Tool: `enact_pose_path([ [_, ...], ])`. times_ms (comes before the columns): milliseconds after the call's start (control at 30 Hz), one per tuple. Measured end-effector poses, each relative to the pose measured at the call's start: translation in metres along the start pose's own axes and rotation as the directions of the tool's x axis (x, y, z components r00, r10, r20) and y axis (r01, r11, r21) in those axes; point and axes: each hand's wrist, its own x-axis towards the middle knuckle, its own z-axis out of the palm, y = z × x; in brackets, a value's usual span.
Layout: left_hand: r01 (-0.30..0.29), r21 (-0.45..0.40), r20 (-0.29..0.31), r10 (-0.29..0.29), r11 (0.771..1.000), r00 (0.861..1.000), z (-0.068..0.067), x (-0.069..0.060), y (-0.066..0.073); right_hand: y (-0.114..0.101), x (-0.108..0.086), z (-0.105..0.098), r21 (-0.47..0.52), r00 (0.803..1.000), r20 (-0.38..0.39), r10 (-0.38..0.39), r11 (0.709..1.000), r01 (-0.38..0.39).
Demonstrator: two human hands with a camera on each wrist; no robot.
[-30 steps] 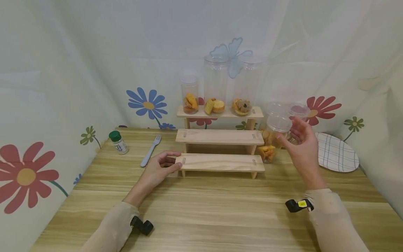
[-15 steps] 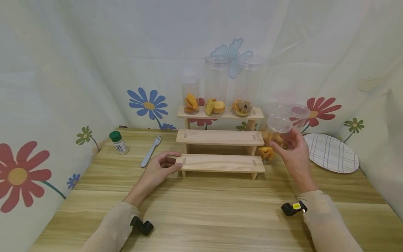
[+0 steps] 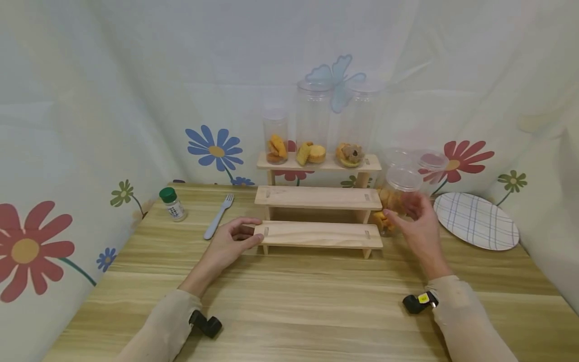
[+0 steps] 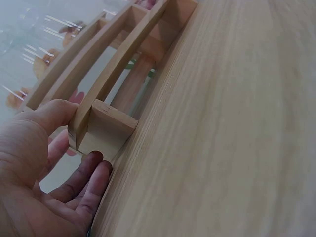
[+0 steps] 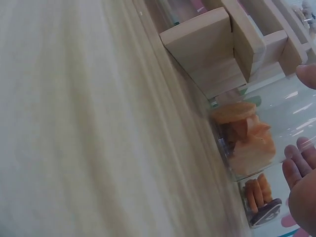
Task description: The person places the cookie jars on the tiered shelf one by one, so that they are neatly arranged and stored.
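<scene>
Fingers (image 5: pixel 291 170) apart, the right hand (image 3: pixel 420 229) reaches around a lidded jar (image 3: pixel 404 179); the left hand (image 3: pixel 228 243) grips a rack (image 3: pixel 318 234).

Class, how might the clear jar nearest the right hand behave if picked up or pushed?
The jar might feel slippery, since its clear wall looks smooth and shiny. It is probably fairly light, with snacks seen only toward its bottom. Its round body could roll if knocked over.
</scene>
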Motion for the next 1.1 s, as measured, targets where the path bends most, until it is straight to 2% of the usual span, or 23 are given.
enact_pose_path([
  [200,0.000,-0.002,-0.001,0.000,1.000,1.000,-0.0002,-0.0004,-0.0005,0.0051,0.0007,0.0032,0.048,1.000,-0.006,-0.024,0.999,0.024],
  [433,0.005,-0.005,0.000,-0.005,1.000,1.000,-0.0002,-0.0015,0.0002,0.0058,0.0000,0.0031,0.062,0.999,0.000,-0.042,0.997,0.042],
  [733,0.000,-0.004,-0.004,0.000,1.000,1.000,-0.0001,-0.0021,0.0009,0.0045,-0.0010,0.0017,0.008,0.999,0.046,-0.025,1.000,0.025],
  [1100,-0.001,-0.006,0.001,0.001,1.000,1.000,-0.0002,-0.0013,0.0003,0.0028,-0.0007,0.0015,-0.011,0.999,0.031,-0.018,1.000,0.019],
])
